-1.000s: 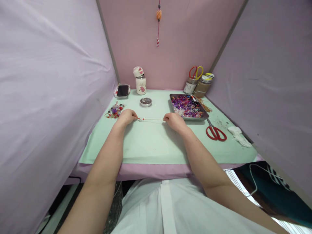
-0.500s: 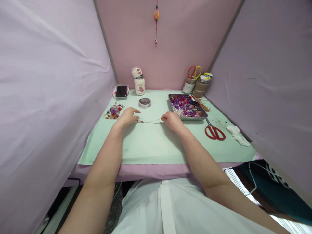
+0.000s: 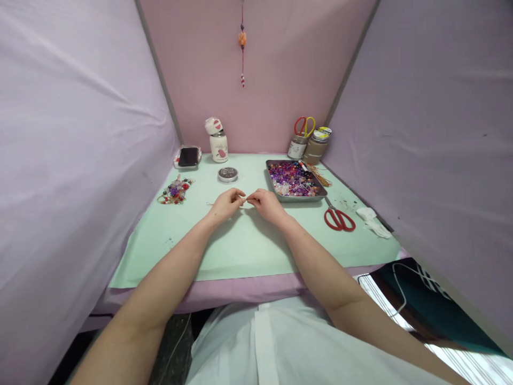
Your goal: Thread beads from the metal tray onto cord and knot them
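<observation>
My left hand [image 3: 227, 206] and my right hand [image 3: 266, 205] meet fingertip to fingertip above the middle of the green mat. Thumb and fingers of each are pinched on a thin tan cord [image 3: 209, 203], whose end sticks out to the left of my left hand. Most of the cord is hidden by the hands, and no beads on it can be made out now. Just beyond my right hand stands a grey metal tray [image 3: 305, 199] filled with purple, red and clear beads [image 3: 292, 176]. A round tin [image 3: 228, 175] lies behind my left hand.
Left lies a pile of beaded strings [image 3: 176, 191]; behind it are a phone [image 3: 188, 156] and a white bottle [image 3: 219, 147]. Right are red-handled scissors [image 3: 340, 220], a white tissue [image 3: 374, 222], tan threads [image 3: 320, 175] and two jars [image 3: 316, 149]. Fabric walls [image 3: 256, 117] enclose the table.
My hands have come together; before, the cord was stretched between them with small red beads near my left hand. The whole view has shifted slightly.
</observation>
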Tool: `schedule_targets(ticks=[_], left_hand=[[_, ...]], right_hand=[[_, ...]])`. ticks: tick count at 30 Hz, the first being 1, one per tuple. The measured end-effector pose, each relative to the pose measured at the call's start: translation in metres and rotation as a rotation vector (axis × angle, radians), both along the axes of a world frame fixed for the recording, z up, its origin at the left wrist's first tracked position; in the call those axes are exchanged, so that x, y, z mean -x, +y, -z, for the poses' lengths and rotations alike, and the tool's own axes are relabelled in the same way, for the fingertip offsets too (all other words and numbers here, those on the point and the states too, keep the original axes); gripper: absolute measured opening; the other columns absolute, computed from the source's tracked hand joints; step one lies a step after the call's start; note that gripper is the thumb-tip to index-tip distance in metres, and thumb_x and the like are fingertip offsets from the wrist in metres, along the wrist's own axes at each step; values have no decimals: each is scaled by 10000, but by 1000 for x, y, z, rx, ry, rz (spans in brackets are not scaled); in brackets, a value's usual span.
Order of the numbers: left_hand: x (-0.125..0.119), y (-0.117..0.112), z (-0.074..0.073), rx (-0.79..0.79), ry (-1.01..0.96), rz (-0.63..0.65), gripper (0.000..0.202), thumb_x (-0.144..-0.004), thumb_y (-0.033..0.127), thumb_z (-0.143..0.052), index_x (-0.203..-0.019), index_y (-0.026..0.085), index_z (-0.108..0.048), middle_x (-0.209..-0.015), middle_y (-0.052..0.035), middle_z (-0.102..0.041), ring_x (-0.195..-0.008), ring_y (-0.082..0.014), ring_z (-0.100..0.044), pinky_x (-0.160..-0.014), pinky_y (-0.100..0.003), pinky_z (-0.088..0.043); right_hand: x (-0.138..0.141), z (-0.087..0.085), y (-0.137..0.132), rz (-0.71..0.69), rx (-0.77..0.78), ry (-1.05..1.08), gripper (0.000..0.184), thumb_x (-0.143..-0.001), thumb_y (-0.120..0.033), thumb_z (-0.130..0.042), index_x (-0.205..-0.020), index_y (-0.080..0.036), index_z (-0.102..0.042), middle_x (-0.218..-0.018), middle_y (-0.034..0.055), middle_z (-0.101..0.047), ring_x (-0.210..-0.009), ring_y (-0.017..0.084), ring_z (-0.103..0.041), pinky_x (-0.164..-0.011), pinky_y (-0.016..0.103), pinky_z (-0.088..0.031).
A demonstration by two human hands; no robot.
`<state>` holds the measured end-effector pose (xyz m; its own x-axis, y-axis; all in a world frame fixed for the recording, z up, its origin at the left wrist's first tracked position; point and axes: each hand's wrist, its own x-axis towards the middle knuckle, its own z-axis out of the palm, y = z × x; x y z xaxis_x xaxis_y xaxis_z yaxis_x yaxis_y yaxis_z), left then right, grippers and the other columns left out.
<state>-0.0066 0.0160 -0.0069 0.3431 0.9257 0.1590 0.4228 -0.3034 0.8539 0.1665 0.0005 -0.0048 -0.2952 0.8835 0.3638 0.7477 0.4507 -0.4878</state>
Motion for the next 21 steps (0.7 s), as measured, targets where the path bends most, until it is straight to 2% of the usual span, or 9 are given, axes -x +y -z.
schedule_targets(ticks=[6,15,18,21], left_hand=[[-1,0,-2,-59,35,-48,222,-737,364,-564,-795,157,-624,-744,-28,-639,-666,-132,-536,-651,-262,-410],[-1,-1,-1,-72,-8,-112,273,-701,403,-608,-757,144,-675,-633,-19,-605,-580,-123,-470,-571,-265,-357],[0,0,-1,-80,-26,-143,264,-697,402,-617,-743,150,-682,-614,-9,-590,-565,-119,-454,-567,-265,-345],[1,1,-1,-93,-41,-173,241,-695,385,-618,-737,157,-683,-600,-1,-572,-559,-117,-439,-569,-264,-335]], right_hand=[[-1,-1,1,45,7,82,139,-839,-254,-602,-811,-187,-720,-792,36,-661,-748,129,-558,-734,248,-389],[-1,3,4,-9,1,111,150,-863,-224,-557,-829,-184,-697,-821,40,-657,-770,135,-563,-735,253,-396],[-8,-5,5,18,-49,155,144,-854,-244,-565,-825,-191,-697,-829,43,-667,-785,148,-577,-758,269,-412],[-30,-19,4,128,-135,218,149,-845,-240,-555,-839,-192,-696,-872,51,-685,-826,164,-596,-790,283,-428]])
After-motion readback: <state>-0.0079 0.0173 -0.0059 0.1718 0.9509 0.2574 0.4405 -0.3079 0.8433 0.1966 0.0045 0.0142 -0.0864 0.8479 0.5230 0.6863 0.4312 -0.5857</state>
